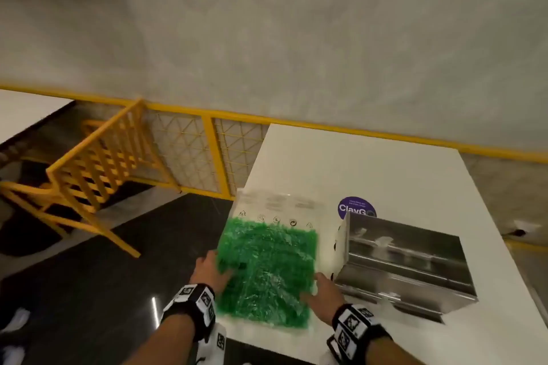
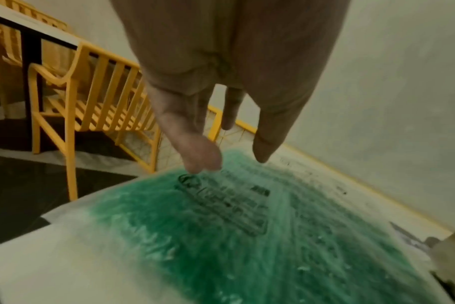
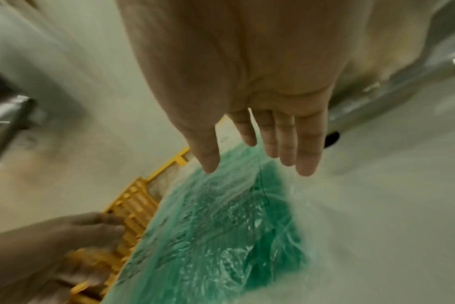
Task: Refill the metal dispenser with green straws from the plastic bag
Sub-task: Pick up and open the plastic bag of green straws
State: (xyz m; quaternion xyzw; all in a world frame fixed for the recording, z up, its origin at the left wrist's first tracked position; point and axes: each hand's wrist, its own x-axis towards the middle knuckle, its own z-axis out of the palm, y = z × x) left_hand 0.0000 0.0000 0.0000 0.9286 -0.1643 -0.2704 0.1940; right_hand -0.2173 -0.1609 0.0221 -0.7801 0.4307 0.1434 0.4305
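- Where the white table [image 1: 370,169] meets its near left edge, the plastic bag [image 1: 267,264] of green straws [image 1: 275,249] lies flat.
- Left hand [image 1: 211,271] is at the bag's left edge, fingers straight; whether they touch it is unclear.
- Right hand [image 1: 323,295] is over the near right corner, fingers extended, grasping nothing.
- The metal dispenser [image 1: 406,264] stands just right of the bag, before a purple sticker [image 1: 355,207].
- A yellow chair [image 1: 89,169] stands left.
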